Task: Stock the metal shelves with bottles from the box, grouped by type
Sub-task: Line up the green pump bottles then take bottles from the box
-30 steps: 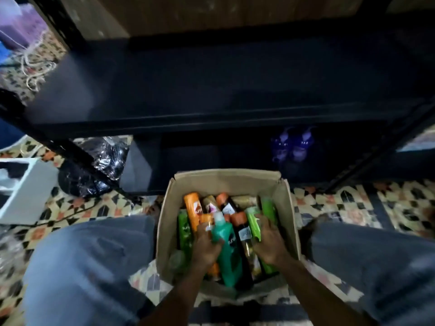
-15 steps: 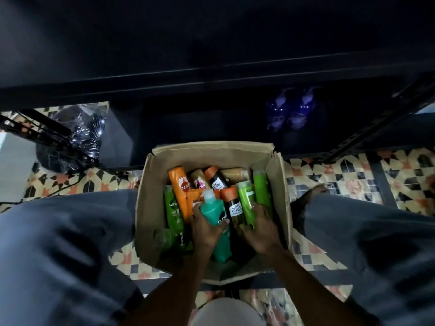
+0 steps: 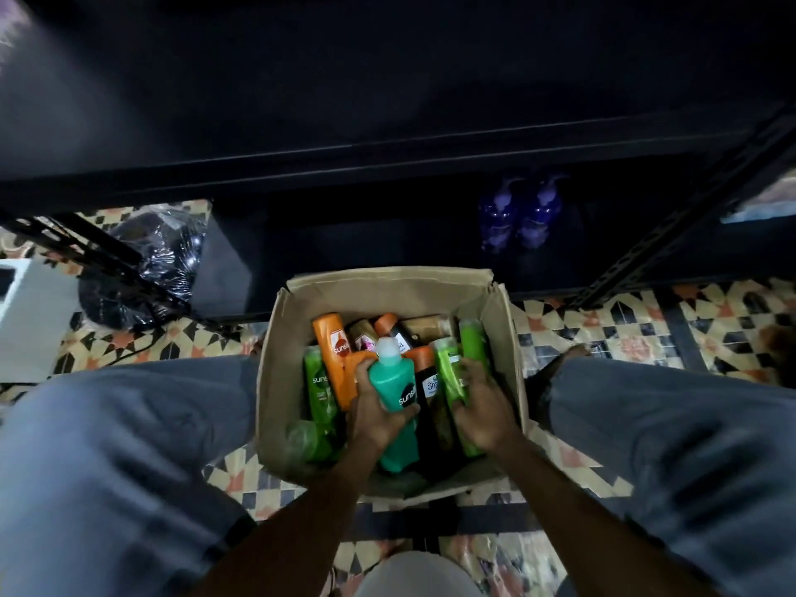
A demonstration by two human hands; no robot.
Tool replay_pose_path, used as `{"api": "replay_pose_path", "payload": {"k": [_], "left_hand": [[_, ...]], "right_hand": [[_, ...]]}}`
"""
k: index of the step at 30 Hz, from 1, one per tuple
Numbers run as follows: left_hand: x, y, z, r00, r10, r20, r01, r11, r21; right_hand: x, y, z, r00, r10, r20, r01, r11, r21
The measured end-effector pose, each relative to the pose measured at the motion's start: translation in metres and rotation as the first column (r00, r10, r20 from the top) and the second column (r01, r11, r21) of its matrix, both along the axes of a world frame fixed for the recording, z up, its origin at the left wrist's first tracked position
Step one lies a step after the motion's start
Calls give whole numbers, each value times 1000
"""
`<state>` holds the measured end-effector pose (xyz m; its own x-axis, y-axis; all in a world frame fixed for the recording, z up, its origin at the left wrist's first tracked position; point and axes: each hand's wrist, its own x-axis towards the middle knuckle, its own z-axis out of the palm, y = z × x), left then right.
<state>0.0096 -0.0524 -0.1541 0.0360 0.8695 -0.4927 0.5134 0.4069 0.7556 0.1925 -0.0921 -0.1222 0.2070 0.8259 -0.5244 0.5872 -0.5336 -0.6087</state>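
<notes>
My left hand (image 3: 374, 413) gripped the teal plastic bottle (image 3: 393, 387), my right hand (image 3: 484, 413) a lime-green plastic bottle (image 3: 448, 372), both inside the brown cardboard box (image 3: 387, 290), where I feared tightly packed neighbours (image 3: 335, 355) snagging and toppling.

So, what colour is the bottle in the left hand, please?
The bottle is teal with a pale cap; head view.

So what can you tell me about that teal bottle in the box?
The teal bottle looks like glossy plastic, with a white cap pointing toward the shelves and a round black label reading "suns", the rest hidden. It lies tilted atop the other bottles in the middle of the cardboard box. The left hand grips its body, fingers curled round it; its base sits deeper in the box.
</notes>
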Motion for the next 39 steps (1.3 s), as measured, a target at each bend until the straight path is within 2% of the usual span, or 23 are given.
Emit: {"api": "replay_pose_path", "payload": {"k": [4, 6, 8, 10, 12, 14, 18, 19, 22, 24, 27, 30, 32, 35, 39], "left_hand": [[-15, 24, 52, 997, 6, 74, -19, 985, 174], [-22, 38, 94, 990, -4, 140, -36, 960, 276], [-26, 53, 141, 983, -12, 186, -62, 920, 387], [-37, 67, 207, 976, -26, 214, -92, 849, 520], [-55, 81, 276, 962, -29, 271, -159, 748, 645], [-61, 89, 334, 957, -44, 288, -190, 655, 732], [-82, 99, 482, 937, -91, 336, -274, 402, 873], [-88, 103, 525, 929, -110, 352, -304, 310, 901], [-106, 118, 619, 921, -154, 357, -339, 134, 931], [-118, 132, 671, 927, -138, 349, -349, 23, 937], [-133, 164, 725, 934, 5, 358, -356, -84, 931], [-144, 198, 749, 941, 176, 290, -285, -54, 957], [-147, 214, 749, 952, 198, 232, -235, -7, 972], [-150, 243, 740, 953, 200, 227, -243, 59, 968], [-149, 277, 723, 914, 334, 229, -271, 85, 959]], "right_hand": [[-1, 23, 60, 998, 60, -9, -58, 984, 169], [-9, 38, 105, 997, 79, -6, -74, 951, 302], [-18, 58, 151, 996, 93, 9, -86, 870, 485], [-32, 77, 210, 993, 104, 51, -111, 736, 668], [-50, 98, 282, 988, 111, 108, -152, 557, 816], [-61, 115, 342, 982, 97, 165, -190, 408, 893], [-79, 140, 478, 960, 10, 279, -278, 93, 956], [-86, 149, 518, 951, -33, 307, -307, 6, 952], [-100, 172, 598, 913, -160, 376, -398, -140, 907], [-110, 190, 634, 883, -212, 419, -455, -163, 875], [-122, 223, 664, 848, -231, 476, -508, -104, 855], [-127, 256, 671, 843, -177, 509, -505, 72, 860], [-128, 269, 666, 862, -115, 494, -470, 183, 863], [-130, 283, 655, 864, -95, 495, -458, 262, 850], [-136, 292, 653, 804, -172, 569, -499, 325, 803]]}}
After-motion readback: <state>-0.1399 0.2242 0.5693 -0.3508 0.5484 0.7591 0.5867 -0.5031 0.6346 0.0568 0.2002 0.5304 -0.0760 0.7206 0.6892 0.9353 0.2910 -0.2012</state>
